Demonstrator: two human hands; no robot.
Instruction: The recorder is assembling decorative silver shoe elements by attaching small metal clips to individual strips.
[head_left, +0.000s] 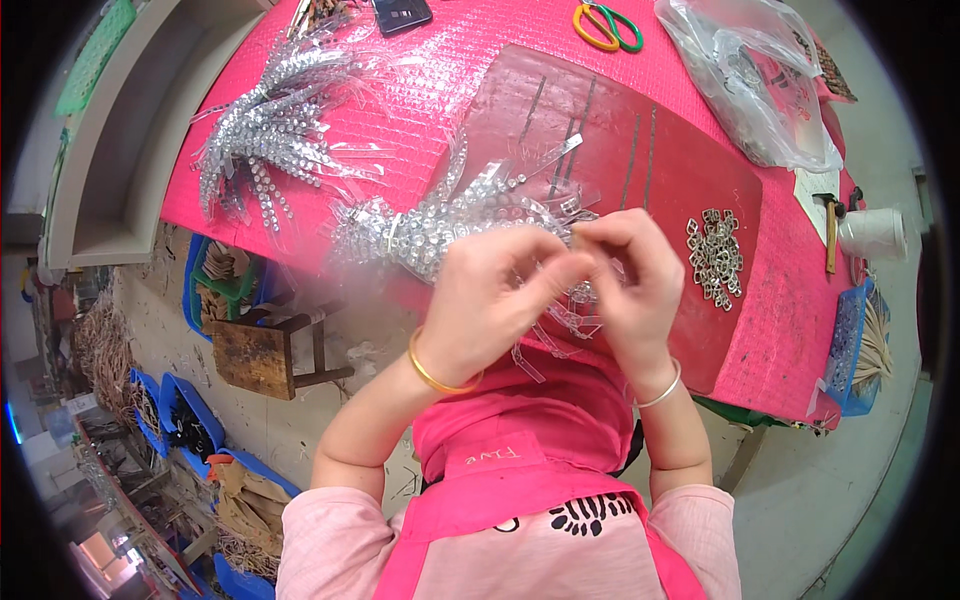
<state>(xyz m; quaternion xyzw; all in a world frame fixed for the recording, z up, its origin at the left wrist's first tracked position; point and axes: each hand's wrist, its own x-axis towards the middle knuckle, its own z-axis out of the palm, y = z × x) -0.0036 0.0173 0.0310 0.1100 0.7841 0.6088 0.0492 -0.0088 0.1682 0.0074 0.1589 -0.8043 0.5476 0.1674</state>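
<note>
My left hand and my right hand meet fingertip to fingertip over the near edge of a dark red mat. Both are closed in a pinch. The left appears to grip the end of a rhinestone strip; what the right pinches is too small and hidden to make out. Under and behind the hands lies a tied bundle of silver rhinestone strips with clear plastic ends. To the right of my right hand sits a pile of small silver metal buckles on the mat.
Another bundle of rhinestone strips lies at the far left of the pink table cover. Farther off are scissors, a phone and a clear plastic bag. A hammer and a white roll are at the right. A wooden stool stands below.
</note>
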